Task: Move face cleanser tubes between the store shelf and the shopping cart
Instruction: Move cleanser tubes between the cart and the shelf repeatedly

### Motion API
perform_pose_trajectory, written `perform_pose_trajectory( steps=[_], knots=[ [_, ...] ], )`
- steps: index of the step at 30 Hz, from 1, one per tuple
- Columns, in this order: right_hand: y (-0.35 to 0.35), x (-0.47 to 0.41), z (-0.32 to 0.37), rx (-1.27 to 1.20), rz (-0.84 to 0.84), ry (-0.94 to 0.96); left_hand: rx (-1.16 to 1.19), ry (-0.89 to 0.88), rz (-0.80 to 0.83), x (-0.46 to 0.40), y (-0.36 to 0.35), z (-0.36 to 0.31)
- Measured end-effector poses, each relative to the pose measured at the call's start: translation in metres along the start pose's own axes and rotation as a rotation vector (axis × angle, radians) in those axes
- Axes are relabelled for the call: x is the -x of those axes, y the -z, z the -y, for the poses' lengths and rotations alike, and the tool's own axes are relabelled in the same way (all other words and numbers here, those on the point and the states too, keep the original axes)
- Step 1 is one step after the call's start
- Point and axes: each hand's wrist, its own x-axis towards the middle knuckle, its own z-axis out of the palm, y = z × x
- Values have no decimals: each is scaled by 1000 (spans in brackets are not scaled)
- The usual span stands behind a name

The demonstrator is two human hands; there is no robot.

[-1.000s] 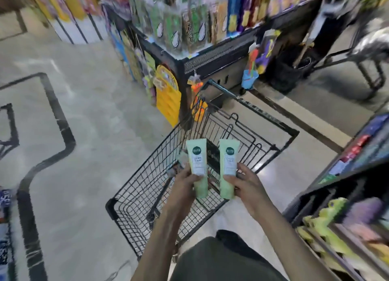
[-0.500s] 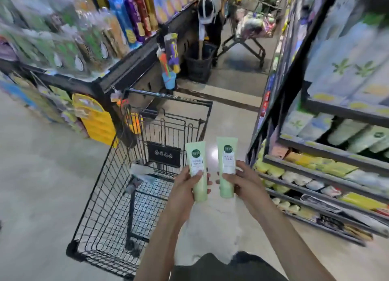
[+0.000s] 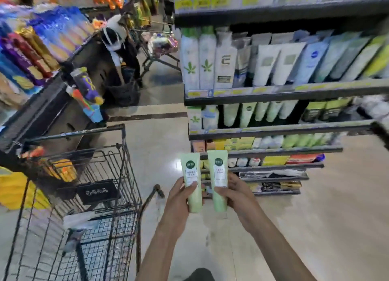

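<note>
Two pale green face cleanser tubes stand upright side by side in front of me. My left hand [image 3: 179, 198] grips the left tube [image 3: 191, 175] by its lower half. My right hand [image 3: 237, 194] grips the right tube [image 3: 218, 173] the same way. Both tubes are held over the floor, between the black wire shopping cart [image 3: 117, 175] on the left and the store shelf [image 3: 273, 131] on the right. A row of similar green tubes [image 3: 248, 114] stands on the second shelf level.
A display stand [image 3: 42, 103] with colourful packets runs along the left behind the cart. A person [image 3: 117, 47] with another cart [image 3: 160, 49] stands farther down the aisle. A dark basket [image 3: 124, 93] sits on the floor there. Shiny floor lies between cart and shelf.
My view has swung right from the cart toward the shelf. Both hands hold the tubes as before, and these are now beside the cart instead of over it.
</note>
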Motion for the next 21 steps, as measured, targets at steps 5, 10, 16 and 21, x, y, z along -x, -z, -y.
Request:
perform_pose_trajectory(
  steps=[5, 10, 16, 21],
  knots=[
    [86, 22, 9, -26, -91, 14, -40, 30, 63, -2, -75, 41],
    [157, 34, 7, -51, -139, 21, -94, 54, 92, -4, -136, 75],
    [212, 31, 10, -75, -192, 18, -120, 77, 111, -18, -191, 99],
    [243, 9, 26, -94, -231, 21, -187, 64, 123, -45, -223, 106]
  ],
)
